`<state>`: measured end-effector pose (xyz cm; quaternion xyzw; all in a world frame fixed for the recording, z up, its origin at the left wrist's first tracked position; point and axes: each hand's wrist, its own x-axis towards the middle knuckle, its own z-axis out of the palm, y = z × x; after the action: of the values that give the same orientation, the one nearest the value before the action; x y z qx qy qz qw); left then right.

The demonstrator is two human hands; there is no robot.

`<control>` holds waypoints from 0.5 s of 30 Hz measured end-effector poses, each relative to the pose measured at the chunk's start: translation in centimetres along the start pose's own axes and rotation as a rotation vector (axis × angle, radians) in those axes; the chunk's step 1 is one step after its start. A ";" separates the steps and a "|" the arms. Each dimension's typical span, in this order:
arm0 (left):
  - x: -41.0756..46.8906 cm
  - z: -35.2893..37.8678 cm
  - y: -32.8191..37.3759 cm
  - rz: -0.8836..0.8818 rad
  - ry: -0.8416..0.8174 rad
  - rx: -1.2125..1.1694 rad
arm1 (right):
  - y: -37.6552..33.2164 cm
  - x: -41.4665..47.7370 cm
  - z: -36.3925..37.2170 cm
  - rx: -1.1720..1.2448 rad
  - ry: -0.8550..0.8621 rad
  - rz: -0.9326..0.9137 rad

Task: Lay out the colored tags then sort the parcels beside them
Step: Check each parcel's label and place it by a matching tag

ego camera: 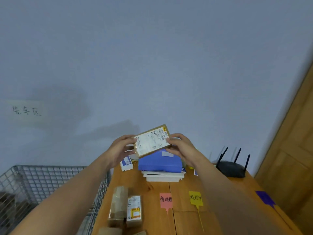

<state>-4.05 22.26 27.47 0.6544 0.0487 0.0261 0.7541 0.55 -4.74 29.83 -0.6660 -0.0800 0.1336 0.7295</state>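
Note:
A small brown parcel (152,141) with a white shipping label is held up in the air above the table, tilted. My left hand (121,148) grips its left end and my right hand (179,146) grips its right end. Three tags lie flat on the wooden table (152,187): a pink tag (166,200), a yellow tag (195,197) and a purple tag (265,197), each with a thin strap. Two brown parcels (125,207) lie side by side left of the pink tag. Behind the tags is a stack with a blue box (159,162) on top.
A wire mesh basket (42,180) stands left of the table. A black router (231,167) with several antennas sits at the back right. A small white box (126,163) lies left of the stack. A wooden door (291,150) is at the right; a handwritten paper sign (26,111) hangs on the wall.

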 end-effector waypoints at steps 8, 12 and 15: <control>-0.6 1.0 0.1 -0.140 -0.284 0.160 | -0.7 0.7 -0.5 0.044 0.144 -0.112; -0.8 2.2 -0.8 -0.125 -0.320 0.242 | -0.6 1.3 0.2 0.028 0.185 -0.148; -0.6 2.9 -1.7 -0.101 -0.305 0.160 | -0.2 1.0 0.5 -0.028 0.151 -0.158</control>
<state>-4.37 19.15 26.22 0.7055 -0.0315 -0.1154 0.6986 1.38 -3.94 30.06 -0.6760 -0.0789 0.0239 0.7322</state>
